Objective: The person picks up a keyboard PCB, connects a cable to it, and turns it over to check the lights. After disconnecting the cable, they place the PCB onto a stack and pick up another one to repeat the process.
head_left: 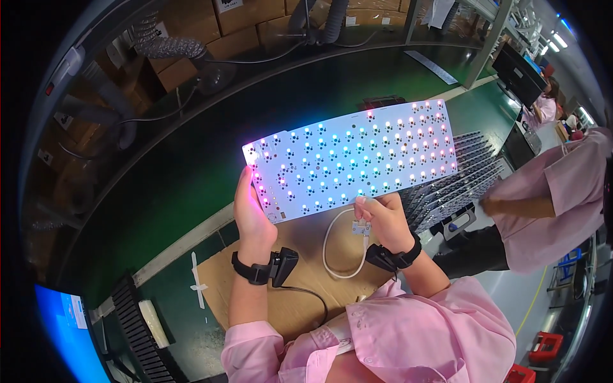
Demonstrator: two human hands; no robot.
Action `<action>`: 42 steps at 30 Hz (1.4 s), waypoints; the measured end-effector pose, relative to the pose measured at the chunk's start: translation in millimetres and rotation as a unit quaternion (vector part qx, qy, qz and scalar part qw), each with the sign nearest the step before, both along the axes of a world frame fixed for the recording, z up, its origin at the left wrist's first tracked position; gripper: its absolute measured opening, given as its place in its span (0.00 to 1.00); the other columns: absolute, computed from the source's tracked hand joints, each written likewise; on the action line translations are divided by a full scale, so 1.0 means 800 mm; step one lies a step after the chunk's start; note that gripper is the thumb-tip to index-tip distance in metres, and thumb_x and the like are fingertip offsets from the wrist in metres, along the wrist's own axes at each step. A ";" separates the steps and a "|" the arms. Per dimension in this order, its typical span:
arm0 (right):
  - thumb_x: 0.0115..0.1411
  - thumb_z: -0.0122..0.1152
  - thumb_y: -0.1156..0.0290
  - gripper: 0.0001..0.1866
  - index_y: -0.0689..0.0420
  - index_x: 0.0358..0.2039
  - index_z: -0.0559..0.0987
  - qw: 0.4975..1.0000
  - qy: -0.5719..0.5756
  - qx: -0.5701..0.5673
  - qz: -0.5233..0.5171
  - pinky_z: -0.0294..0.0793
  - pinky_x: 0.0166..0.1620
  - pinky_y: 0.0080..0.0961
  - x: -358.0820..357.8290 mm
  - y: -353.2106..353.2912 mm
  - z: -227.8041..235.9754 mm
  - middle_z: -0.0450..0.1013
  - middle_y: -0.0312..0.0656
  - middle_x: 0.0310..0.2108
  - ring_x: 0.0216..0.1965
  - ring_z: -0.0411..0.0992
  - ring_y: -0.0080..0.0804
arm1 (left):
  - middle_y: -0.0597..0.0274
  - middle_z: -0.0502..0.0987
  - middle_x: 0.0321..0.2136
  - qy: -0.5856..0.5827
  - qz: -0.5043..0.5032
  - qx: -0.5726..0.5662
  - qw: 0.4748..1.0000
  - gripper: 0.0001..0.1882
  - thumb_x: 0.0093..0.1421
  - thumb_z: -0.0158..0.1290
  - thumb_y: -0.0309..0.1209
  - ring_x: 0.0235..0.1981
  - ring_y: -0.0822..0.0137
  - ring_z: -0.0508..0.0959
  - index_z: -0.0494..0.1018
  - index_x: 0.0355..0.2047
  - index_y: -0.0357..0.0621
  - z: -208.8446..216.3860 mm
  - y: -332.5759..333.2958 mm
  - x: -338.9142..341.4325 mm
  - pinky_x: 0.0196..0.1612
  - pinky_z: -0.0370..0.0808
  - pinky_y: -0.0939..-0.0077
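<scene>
A white keyboard circuit board (332,153) is raised above the bench and tilted, with rows of small lights glowing pink, white and blue. My left hand (252,214) grips its left edge, the thumb lying along the corner. At the lower edge, right of the middle, my right hand (388,220) pinches the board between thumb and fingers. Just under those fingers hangs a small pale connector piece (361,228), joined to a looped white cable (327,246); whether the connector touches the board is hidden. Each wrist wears a black strap with a small device.
Brown cardboard (300,255) covers the bench before me. Stacked circuit boards in a rack (456,179) stand at right, beside a person in a pink shirt (555,185). At left are a black slotted rack (137,319) and a lit screen (64,325). Cardboard boxes (242,45) line the back.
</scene>
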State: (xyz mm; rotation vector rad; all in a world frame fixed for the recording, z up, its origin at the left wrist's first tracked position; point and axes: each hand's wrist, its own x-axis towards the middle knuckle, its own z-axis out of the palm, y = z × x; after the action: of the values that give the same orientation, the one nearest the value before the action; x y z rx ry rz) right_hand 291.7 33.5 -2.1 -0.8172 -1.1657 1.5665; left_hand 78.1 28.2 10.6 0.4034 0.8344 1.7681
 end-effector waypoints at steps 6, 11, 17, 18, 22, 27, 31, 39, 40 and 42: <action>0.55 0.52 0.74 0.11 0.60 0.15 0.71 1.000 -0.007 -0.005 -0.008 0.57 0.26 0.18 0.000 0.000 -0.004 0.66 0.34 0.16 0.21 0.61 0.19 | 0.63 0.70 0.44 0.004 0.010 0.009 1.000 0.17 0.60 0.44 0.38 0.45 0.69 0.69 0.66 0.46 0.42 0.000 -0.001 0.001 0.50 0.62 0.75; 0.55 0.52 0.74 0.11 0.61 0.17 0.72 0.999 -0.033 -0.006 0.007 0.56 0.26 0.17 0.004 0.002 -0.004 0.66 0.34 0.16 0.21 0.61 0.19 | 0.64 0.69 0.45 0.002 0.020 0.007 1.000 0.19 0.59 0.45 0.38 0.46 0.69 0.68 0.65 0.47 0.42 -0.002 -0.001 0.001 0.51 0.60 0.74; 0.56 0.53 0.74 0.11 0.61 0.17 0.72 0.999 -0.031 -0.003 0.012 0.56 0.26 0.17 0.008 0.005 -0.015 0.66 0.34 0.17 0.21 0.61 0.18 | 0.64 0.69 0.45 -0.004 0.031 -0.001 1.000 0.20 0.59 0.46 0.39 0.47 0.69 0.68 0.64 0.48 0.42 -0.008 0.001 0.001 0.52 0.60 0.74; 0.56 0.53 0.73 0.11 0.61 0.17 0.72 0.999 -0.036 -0.001 0.015 0.56 0.26 0.17 0.008 0.006 -0.017 0.66 0.34 0.17 0.21 0.61 0.18 | 0.64 0.70 0.45 0.000 0.036 -0.010 0.999 0.19 0.59 0.44 0.39 0.46 0.68 0.68 0.65 0.47 0.42 -0.006 0.001 0.003 0.51 0.61 0.74; 0.56 0.53 0.73 0.11 0.61 0.18 0.73 1.000 -0.029 0.000 0.012 0.55 0.26 0.17 0.005 0.004 -0.015 0.66 0.34 0.17 0.21 0.62 0.19 | 0.64 0.70 0.45 0.001 0.034 -0.019 0.999 0.18 0.60 0.43 0.39 0.46 0.69 0.69 0.66 0.47 0.42 -0.004 -0.001 0.001 0.50 0.62 0.74; 0.56 0.53 0.73 0.11 0.62 0.19 0.73 0.999 -0.045 -0.003 0.011 0.56 0.26 0.17 0.005 0.003 -0.013 0.66 0.34 0.17 0.22 0.62 0.19 | 0.65 0.68 0.46 -0.007 0.007 0.000 1.000 0.19 0.60 0.45 0.38 0.47 0.70 0.67 0.65 0.47 0.41 -0.003 -0.003 -0.002 0.51 0.61 0.76; 0.57 0.53 0.73 0.10 0.62 0.20 0.74 0.999 -0.031 -0.003 0.014 0.56 0.26 0.17 0.005 0.003 -0.014 0.67 0.34 0.17 0.21 0.62 0.19 | 0.65 0.69 0.46 0.006 0.014 0.003 1.000 0.18 0.60 0.44 0.38 0.47 0.71 0.68 0.65 0.47 0.42 -0.002 0.000 -0.002 0.50 0.61 0.76; 0.57 0.53 0.72 0.10 0.61 0.22 0.75 0.999 -0.044 0.000 0.016 0.57 0.26 0.16 0.006 0.003 -0.015 0.69 0.35 0.19 0.21 0.62 0.17 | 0.65 0.69 0.46 0.016 0.009 0.006 1.000 0.17 0.61 0.43 0.39 0.47 0.72 0.68 0.66 0.46 0.43 -0.001 0.000 -0.001 0.50 0.62 0.77; 0.57 0.53 0.71 0.10 0.61 0.22 0.75 0.999 -0.046 0.003 0.015 0.57 0.26 0.16 0.006 0.003 -0.016 0.69 0.35 0.19 0.21 0.62 0.17 | 0.65 0.69 0.46 0.017 0.011 0.002 1.000 0.17 0.61 0.42 0.39 0.47 0.72 0.68 0.66 0.46 0.43 -0.001 -0.001 0.000 0.50 0.62 0.77; 0.57 0.53 0.71 0.10 0.61 0.22 0.75 0.999 -0.049 0.008 0.015 0.57 0.26 0.16 0.007 0.003 -0.016 0.70 0.36 0.19 0.21 0.62 0.17 | 0.65 0.69 0.45 0.020 0.009 0.006 1.000 0.17 0.61 0.42 0.39 0.46 0.72 0.68 0.66 0.46 0.43 -0.001 -0.001 0.000 0.49 0.62 0.77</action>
State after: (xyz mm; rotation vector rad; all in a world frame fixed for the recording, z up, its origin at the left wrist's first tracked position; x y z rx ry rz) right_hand 297.1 35.6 -15.3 -0.8778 -1.2646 1.5533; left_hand 78.0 27.7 10.0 0.4419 0.8592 1.7863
